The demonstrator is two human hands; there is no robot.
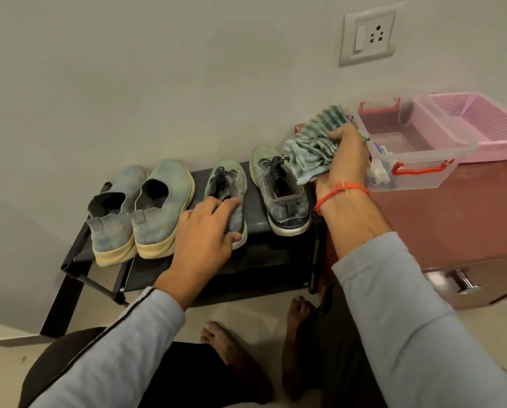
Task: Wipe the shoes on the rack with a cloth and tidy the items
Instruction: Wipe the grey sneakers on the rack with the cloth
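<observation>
Pale wall behind; black rack [255, 260] at centre. From 9 o'clock: two slip-on shoes [140, 213], dusty. Next, left laced shoe [227, 189], left hand [206, 231] grasping its heel, fingers curled over the collar, thumb under the sole. Right laced shoe [278, 189] untouched. At 2 o'clock, right hand [345, 156] clutches bunched cloth [311, 145], raised beside clear box [408, 148] and pink basket [479, 119]. Judgement: wiping barely begun; all four pending, tidying too.

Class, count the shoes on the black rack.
4: two slip-ons at left, a laced trainer under the left hand, another at right. Lower shelves are partly hidden.
</observation>
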